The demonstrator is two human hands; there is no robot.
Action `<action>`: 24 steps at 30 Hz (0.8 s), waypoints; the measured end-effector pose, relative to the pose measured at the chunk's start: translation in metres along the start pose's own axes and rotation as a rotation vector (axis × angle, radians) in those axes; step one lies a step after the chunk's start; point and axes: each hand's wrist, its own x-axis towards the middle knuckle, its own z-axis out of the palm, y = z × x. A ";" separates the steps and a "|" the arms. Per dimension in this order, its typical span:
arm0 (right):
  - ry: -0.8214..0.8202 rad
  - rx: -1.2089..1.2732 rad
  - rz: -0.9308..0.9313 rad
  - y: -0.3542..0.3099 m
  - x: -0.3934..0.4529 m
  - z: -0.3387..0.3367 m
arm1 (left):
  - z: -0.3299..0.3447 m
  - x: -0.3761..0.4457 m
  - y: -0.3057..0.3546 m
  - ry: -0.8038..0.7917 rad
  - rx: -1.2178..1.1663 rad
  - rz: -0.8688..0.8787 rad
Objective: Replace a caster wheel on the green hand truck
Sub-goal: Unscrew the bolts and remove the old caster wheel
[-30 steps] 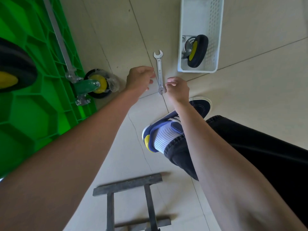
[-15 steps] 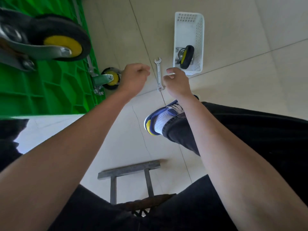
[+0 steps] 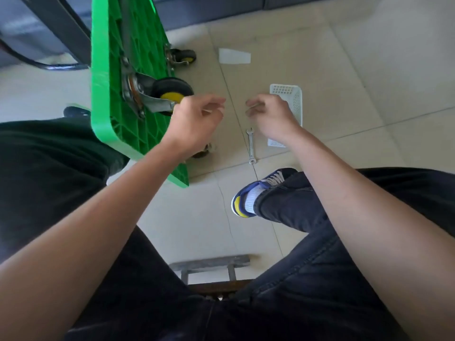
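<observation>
Head view: left hand and right hand raised, loosely curled, holding nothing (silver open-ended wrench on floor), beside upended green plastic hand truck.

Pale tiled floor crossed by thin grout lines, with a white scrap of paper lying flat near the far wall. Blue, white and yellow sneaker planted on the tiles below a dark trouser leg. Grey stool frame low in view between the knees, dark cable curving at far left.
</observation>
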 end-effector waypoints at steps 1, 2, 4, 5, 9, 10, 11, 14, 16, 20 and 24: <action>-0.016 -0.004 -0.018 -0.008 -0.001 -0.002 | -0.010 -0.003 0.009 0.014 0.007 0.017; -0.028 -0.005 -0.038 -0.017 -0.002 -0.005 | -0.019 -0.004 0.017 0.025 0.011 0.038; -0.047 -0.013 -0.078 -0.035 -0.001 -0.008 | -0.038 -0.006 0.032 0.045 0.022 0.083; -0.056 -0.020 -0.093 -0.046 -0.002 -0.009 | -0.048 -0.007 0.038 0.054 0.035 0.105; -0.097 -0.091 -0.178 -0.080 -0.004 -0.009 | -0.081 -0.006 0.045 0.112 0.137 0.135; -0.121 -0.131 -0.218 -0.088 -0.006 -0.008 | -0.090 -0.005 0.042 0.134 0.184 0.140; -0.151 -0.181 -0.257 -0.095 -0.007 -0.006 | -0.098 -0.005 0.037 0.156 0.229 0.146; -0.226 -0.285 -0.334 -0.119 -0.008 0.003 | -0.123 -0.004 0.020 0.192 0.341 0.128; -0.244 -0.326 -0.377 -0.135 -0.006 0.009 | -0.136 -0.002 0.006 0.181 0.400 0.120; -0.254 -0.376 -0.425 -0.161 0.005 0.025 | -0.157 0.005 -0.011 0.195 0.425 0.044; -0.279 -0.417 -0.425 -0.171 0.023 0.040 | -0.169 0.010 -0.016 0.158 0.371 -0.089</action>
